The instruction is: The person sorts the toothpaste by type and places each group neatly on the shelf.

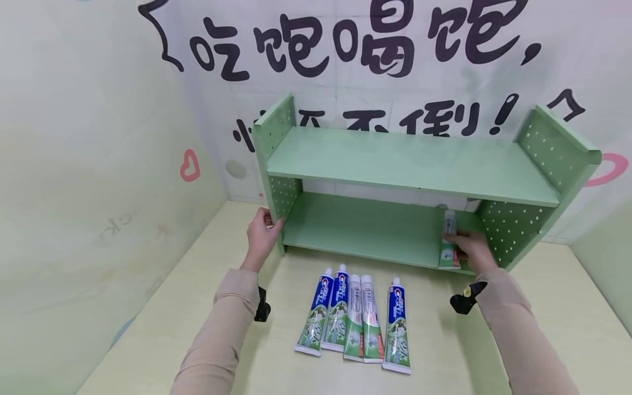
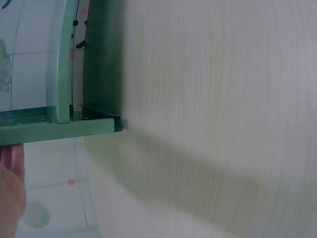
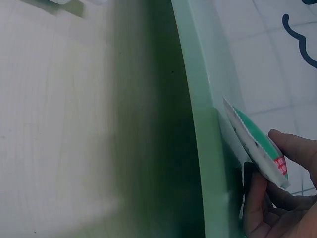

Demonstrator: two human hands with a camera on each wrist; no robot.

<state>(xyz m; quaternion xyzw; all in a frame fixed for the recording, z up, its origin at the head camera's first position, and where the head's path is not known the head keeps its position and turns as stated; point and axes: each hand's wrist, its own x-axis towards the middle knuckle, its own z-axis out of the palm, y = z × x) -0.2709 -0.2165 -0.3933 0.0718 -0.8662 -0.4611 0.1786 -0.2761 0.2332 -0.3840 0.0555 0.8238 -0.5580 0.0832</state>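
My right hand pinches a white and green toothpaste tube over the right part of the lower board of the green shelf. In the right wrist view the tube's flat crimped end sticks out between thumb and fingers, close to the board's front edge. At the shelf's left side panel, my left hand holds the front edge, fingers against the outer face. Several more toothpaste tubes lie in front: blue and green ones and white and green ones, cap ends toward the shelf.
The shelf has an upper board and dotted side panels. It stands on a pale wood-grain table, close to a white wall with large black lettering. Side walls flank the table.
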